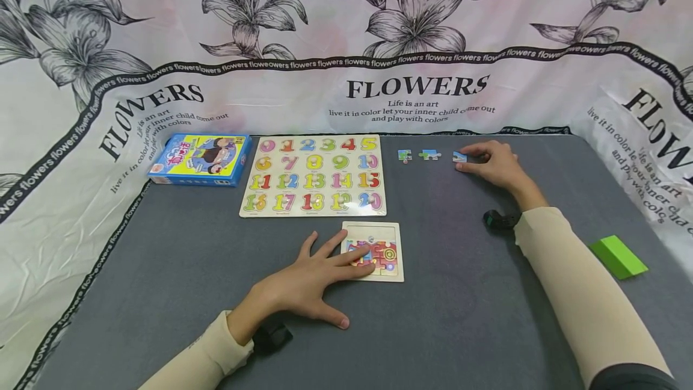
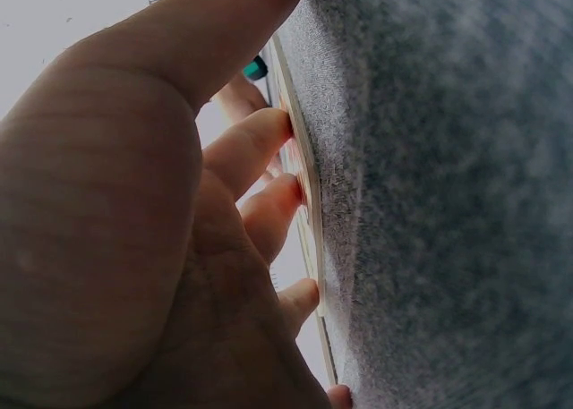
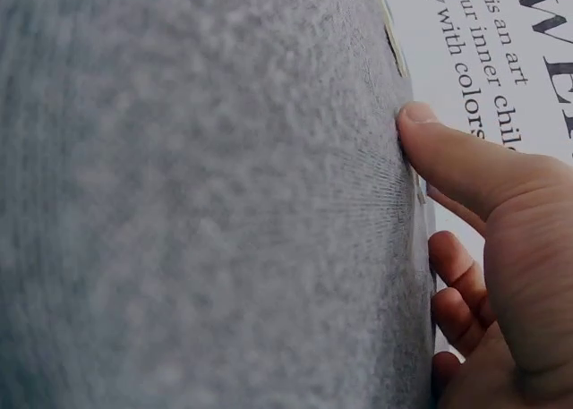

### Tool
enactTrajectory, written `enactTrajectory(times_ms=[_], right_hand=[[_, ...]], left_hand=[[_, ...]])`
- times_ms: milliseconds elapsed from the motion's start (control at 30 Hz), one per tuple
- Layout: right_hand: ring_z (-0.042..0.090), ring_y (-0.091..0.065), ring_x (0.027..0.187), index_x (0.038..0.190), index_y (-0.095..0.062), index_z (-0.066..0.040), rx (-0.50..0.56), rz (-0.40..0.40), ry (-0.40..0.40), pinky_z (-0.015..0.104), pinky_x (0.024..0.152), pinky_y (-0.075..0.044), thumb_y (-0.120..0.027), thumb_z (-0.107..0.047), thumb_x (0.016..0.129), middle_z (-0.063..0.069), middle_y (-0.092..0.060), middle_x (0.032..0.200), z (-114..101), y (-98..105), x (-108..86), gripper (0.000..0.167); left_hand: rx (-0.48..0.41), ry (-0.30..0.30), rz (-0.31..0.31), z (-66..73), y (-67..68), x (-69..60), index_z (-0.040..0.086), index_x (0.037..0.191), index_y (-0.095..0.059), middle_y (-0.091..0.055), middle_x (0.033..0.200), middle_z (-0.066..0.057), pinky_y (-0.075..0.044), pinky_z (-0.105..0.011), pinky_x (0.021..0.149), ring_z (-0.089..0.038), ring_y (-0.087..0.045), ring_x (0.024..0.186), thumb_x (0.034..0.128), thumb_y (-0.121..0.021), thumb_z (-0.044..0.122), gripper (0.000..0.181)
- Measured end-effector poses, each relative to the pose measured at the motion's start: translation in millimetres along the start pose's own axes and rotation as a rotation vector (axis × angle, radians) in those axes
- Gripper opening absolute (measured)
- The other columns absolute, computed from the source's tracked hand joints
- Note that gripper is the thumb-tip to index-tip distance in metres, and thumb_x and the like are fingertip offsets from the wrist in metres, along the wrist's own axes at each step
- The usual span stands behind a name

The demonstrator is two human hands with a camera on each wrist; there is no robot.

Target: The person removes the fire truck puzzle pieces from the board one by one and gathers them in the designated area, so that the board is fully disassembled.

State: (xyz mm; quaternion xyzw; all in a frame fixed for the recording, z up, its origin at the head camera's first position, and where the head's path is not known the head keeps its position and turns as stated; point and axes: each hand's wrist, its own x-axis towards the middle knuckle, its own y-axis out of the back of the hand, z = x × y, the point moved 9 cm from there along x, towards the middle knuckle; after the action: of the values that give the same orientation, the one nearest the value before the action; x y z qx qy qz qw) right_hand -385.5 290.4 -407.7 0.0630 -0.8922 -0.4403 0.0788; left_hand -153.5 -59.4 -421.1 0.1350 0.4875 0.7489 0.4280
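The right hand [image 1: 498,164] has a narrow grip, thumb and forefinger pinching the end puzzle piece [image 1: 459,156] at the right of a short row; whether that piece is off the bench [image 1: 449,318], I cannot tell. The middle piece [image 1: 430,154] and the left piece [image 1: 404,155] lie apart beside it, right of the number board [image 1: 314,214]. The left hand [image 1: 303,278] is spread wide, gripping nothing, its fingertips resting over the left part of the puzzle tray [image 1: 400,251], near the board's lower edge. The pinched piece is small and thin, so a loose hold could probably let it slip or flip over. A low sweep leftward might knock the other two out of line. Uneven pressure from the spread fingers could slide the tray or disturb the pieces in it, and those fingers also hide part of the picture, inviting a misjudged fit.
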Motion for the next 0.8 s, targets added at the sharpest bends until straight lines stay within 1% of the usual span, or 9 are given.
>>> enactTrajectory(times_ms=[100,200,267,367,500,567,667,800], right_hand=[[0.045,-0.037,0.122,0.129,-0.069,-0.004,-0.005,0.003,0.01,0.065,0.097,-0.017,-0.078,-0.032,0.091,0.025,-0.056,0.142,-1.2,0.3,-0.7,0.048],[0.05,-0.028,0.137,0.131,-0.067,-0.004,-0.014,-0.015,0.01,0.07,0.104,-0.013,-0.077,-0.03,0.091,0.026,-0.046,0.152,-1.2,-0.6,-0.8,0.049],[0.052,-0.023,0.142,0.132,-0.066,-0.004,-0.018,-0.032,0.006,0.073,0.107,-0.01,-0.077,-0.03,0.092,0.026,-0.042,0.155,-1.1,-1.8,-0.7,0.05],[0.052,-0.022,0.143,0.134,-0.065,-0.004,-0.004,-0.043,0.006,0.073,0.108,-0.009,-0.076,-0.031,0.092,0.025,-0.041,0.156,-0.8,-2.2,-0.2,0.051],[0.05,-0.022,0.145,0.136,-0.064,-0.006,0.025,-0.029,-0.008,0.073,0.111,-0.006,-0.076,-0.032,0.092,0.023,-0.042,0.157,1.7,0.4,-1.7,0.052],[0.05,-0.019,0.148,0.137,-0.063,-0.006,0.031,-0.027,-0.025,0.074,0.113,-0.003,-0.076,-0.033,0.092,0.023,-0.04,0.158,3.8,1.3,-2.8,0.054],[0.051,-0.014,0.151,0.139,-0.061,-0.005,0.007,-0.042,-0.04,0.075,0.114,-0.001,-0.074,-0.036,0.094,0.023,-0.035,0.162,5.9,0.3,-2.5,0.056],[0.054,-0.012,0.151,0.139,-0.061,-0.004,-0.03,-0.07,-0.036,0.074,0.114,-0.003,-0.072,-0.036,0.095,0.024,-0.031,0.164,4.4,-3.0,0.6,0.056]], left_hand=[[0.003,-0.001,-0.002,0.2,0.1,0.0,0.044,0.159,-0.029,-0.008,0.171,0.02,0.013,-0.07,0.118,-0.025,0.013,0.16,0.0789,-0.08,0.06,0.096],[0.007,0.0,-0.003,0.0,-0.1,0.1,0.044,0.159,-0.029,-0.008,0.171,0.02,0.012,-0.07,0.118,-0.025,0.013,0.16,0.0791,-0.08,0.06,0.096],[0.007,-0.002,-0.003,0.0,-0.4,0.2,0.044,0.159,-0.029,-0.008,0.171,0.019,0.012,-0.07,0.118,-0.025,0.013,0.16,0.0791,-0.08,0.061,0.096],[0.008,-0.003,-0.004,-0.1,-0.9,0.4,0.043,0.159,-0.028,-0.008,0.171,0.019,0.012,-0.071,0.118,-0.025,0.013,0.16,0.0791,-0.08,0.061,0.096],[0.01,-0.005,-0.006,0.5,-1.2,0.6,0.044,0.159,-0.028,-0.008,0.171,0.019,0.012,-0.071,0.118,-0.025,0.013,0.16,0.0791,-0.079,0.062,0.097],[0.011,-0.006,-0.008,0.8,-1.5,0.9,0.044,0.159,-0.027,-0.008,0.171,0.019,0.012,-0.071,0.118,-0.025,0.013,0.16,0.0793,-0.079,0.061,0.097],[0.008,-0.005,-0.01,0.6,-1.8,1.2,0.044,0.159,-0.027,-0.008,0.171,0.019,0.012,-0.07,0.118,-0.026,0.013,0.16,0.0795,-0.079,0.061,0.097],[0.004,-0.006,-0.006,0.8,-0.6,0.9,0.043,0.159,-0.028,-0.009,0.172,0.017,0.012,-0.072,0.118,-0.027,0.013,0.16,0.0795,-0.08,0.06,0.096]])
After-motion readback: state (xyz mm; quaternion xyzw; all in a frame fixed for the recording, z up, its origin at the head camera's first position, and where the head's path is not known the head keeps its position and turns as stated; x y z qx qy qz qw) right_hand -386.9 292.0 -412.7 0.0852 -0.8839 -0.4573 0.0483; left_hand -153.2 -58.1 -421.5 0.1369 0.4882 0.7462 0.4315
